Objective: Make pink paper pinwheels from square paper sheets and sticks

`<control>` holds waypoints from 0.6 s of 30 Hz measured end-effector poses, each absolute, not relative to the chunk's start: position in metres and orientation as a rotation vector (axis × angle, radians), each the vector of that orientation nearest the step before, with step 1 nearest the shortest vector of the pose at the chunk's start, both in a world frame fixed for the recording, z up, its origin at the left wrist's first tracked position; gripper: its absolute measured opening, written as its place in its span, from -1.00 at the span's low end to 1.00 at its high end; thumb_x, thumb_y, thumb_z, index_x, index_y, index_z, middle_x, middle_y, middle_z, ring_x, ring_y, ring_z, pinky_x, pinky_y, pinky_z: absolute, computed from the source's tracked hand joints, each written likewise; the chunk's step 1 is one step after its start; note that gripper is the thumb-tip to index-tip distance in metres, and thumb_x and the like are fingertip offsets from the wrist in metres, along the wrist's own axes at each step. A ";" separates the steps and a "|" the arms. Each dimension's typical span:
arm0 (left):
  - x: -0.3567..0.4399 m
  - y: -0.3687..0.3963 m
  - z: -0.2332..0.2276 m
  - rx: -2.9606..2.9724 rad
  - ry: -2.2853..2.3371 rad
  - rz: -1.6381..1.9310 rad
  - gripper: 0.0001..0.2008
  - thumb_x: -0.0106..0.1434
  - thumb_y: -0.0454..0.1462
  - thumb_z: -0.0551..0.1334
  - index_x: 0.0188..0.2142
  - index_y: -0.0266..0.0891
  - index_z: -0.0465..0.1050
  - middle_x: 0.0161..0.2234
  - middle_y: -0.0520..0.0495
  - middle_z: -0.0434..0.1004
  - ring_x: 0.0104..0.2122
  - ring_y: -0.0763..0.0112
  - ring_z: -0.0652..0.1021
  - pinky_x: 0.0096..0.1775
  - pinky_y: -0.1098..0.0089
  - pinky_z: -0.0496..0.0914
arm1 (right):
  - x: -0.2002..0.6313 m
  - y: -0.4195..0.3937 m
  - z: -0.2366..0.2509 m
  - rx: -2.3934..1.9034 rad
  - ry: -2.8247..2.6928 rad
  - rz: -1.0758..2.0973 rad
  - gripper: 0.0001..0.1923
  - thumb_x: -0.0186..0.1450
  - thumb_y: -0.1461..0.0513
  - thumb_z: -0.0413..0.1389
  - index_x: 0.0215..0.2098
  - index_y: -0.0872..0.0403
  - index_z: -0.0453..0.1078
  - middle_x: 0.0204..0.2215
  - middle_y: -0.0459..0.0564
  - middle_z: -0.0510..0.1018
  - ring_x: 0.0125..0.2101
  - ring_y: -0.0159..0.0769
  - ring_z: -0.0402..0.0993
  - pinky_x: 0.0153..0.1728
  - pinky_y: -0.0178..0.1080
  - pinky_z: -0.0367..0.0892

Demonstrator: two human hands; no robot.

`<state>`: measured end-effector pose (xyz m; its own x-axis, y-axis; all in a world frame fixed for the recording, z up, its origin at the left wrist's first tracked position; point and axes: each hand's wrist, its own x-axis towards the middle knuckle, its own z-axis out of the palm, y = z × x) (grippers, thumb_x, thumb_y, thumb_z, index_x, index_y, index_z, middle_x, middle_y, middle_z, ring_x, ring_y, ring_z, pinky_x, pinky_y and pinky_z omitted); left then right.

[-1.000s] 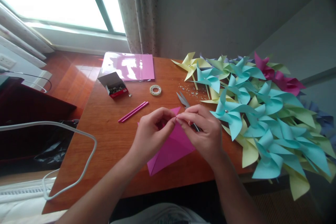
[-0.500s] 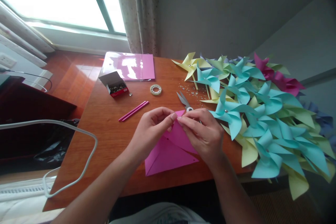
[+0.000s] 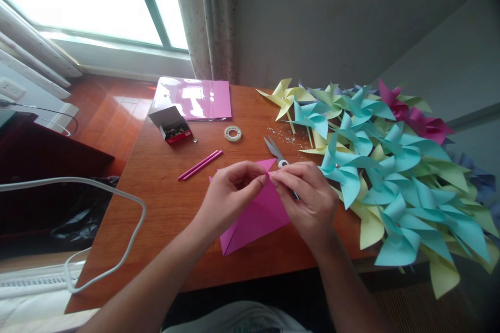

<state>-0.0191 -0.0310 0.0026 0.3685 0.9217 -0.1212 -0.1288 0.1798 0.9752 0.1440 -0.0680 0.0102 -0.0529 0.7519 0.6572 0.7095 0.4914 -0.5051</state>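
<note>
A pink paper sheet with diagonal lines lies on the table under both hands. My left hand is closed in a pinch, thumb against forefinger, on a pink paper edge. My right hand meets it fingertip to fingertip, also pinching at that edge; anything smaller between the fingers is hidden. Just beyond the right hand lies a pair of scissors, blades parted, its handles partly covered. Two pink sticks rest to the left of the paper.
A small open box of metal pieces stands at the back left, before a clear sleeve of pink paper. A tape roll lies mid-table. Several paper pinwheels are heaped along the right. A white cable crosses the left edge.
The pink paper has turned and shifted beneath my hands, its far corner now showing beyond the fingertips. Both hands moved slightly right, still pinching.
</note>
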 end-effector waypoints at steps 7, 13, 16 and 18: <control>-0.018 -0.032 0.006 1.103 0.918 0.901 -0.87 0.20 -0.26 0.36 -0.33 -0.31 0.54 -0.39 -0.04 0.55 -0.35 0.41 0.48 -0.29 0.44 0.34 | 0.147 -0.071 0.004 -1.224 -1.864 -0.032 -0.74 0.26 0.45 0.26 -0.14 0.04 0.58 -0.32 0.06 0.62 -0.27 -0.18 0.50 -0.24 -0.12 0.46; -0.019 -0.033 0.010 1.098 0.933 0.891 -0.83 0.26 -0.20 0.32 -0.34 -0.30 0.54 -0.50 0.06 0.45 -0.49 0.51 0.37 -0.41 0.47 0.27 | 0.146 -0.071 0.006 -1.217 -1.878 -0.023 -0.72 0.27 0.45 0.24 -0.12 0.03 0.57 -0.31 0.06 0.61 -0.27 -0.18 0.49 -0.23 -0.11 0.46; -0.020 -0.032 0.012 1.111 0.930 0.882 -0.78 0.27 -0.17 0.31 -0.38 -0.30 0.52 -0.52 0.06 0.42 -0.49 0.51 0.36 -0.42 0.47 0.25 | 0.145 -0.071 0.008 -1.205 -1.865 -0.007 -0.74 0.27 0.45 0.23 -0.14 0.03 0.56 -0.32 0.06 0.61 -0.27 -0.17 0.50 -0.24 -0.11 0.46; -0.020 -0.031 0.012 1.110 0.922 0.876 -0.76 0.28 -0.15 0.30 -0.39 -0.30 0.51 -0.52 0.07 0.41 -0.50 0.52 0.35 -0.43 0.47 0.24 | 0.145 -0.071 0.009 -1.198 -1.871 0.006 -0.74 0.27 0.45 0.22 -0.15 0.04 0.56 -0.31 0.06 0.61 -0.26 -0.17 0.50 -0.23 -0.09 0.46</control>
<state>-0.0199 -0.0312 0.0124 0.3661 0.9165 -0.1613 -0.1138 0.2161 0.9697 0.1454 -0.0707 0.0089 -0.1389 0.7312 0.6679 0.7269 0.5333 -0.4326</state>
